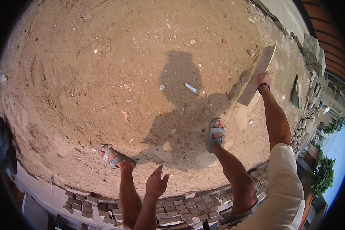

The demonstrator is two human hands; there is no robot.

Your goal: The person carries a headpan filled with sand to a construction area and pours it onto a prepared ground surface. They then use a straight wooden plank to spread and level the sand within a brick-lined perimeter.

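Board (pixel 254 77), long, flat and grey-brown, is out to the person's right over bare sandy ground (pixel 122 57). Its long axis runs aslant, steeper than level: one narrow end points away from the person and rightward, toward the pale wall (pixel 291 17); the other points back and leftward, toward the sandaled right foot (pixel 216 134), well apart from it. Whether its underside touches the sand cannot be told.

The right hand (pixel 264 79), a dark bracelet (pixel 263 87) at its wrist, has its fingers curled on the outer long edge, near mid-length. The left hand (pixel 156 184) hangs well apart from it, fingers loosely spread and thumb held away, with nothing visible in its grasp. It is near the sandaled left foot (pixel 117 157). Paving blocks (pixel 178 207) lie in rows behind the feet, and a white strip (pixel 191 88) lies on the sand ahead.
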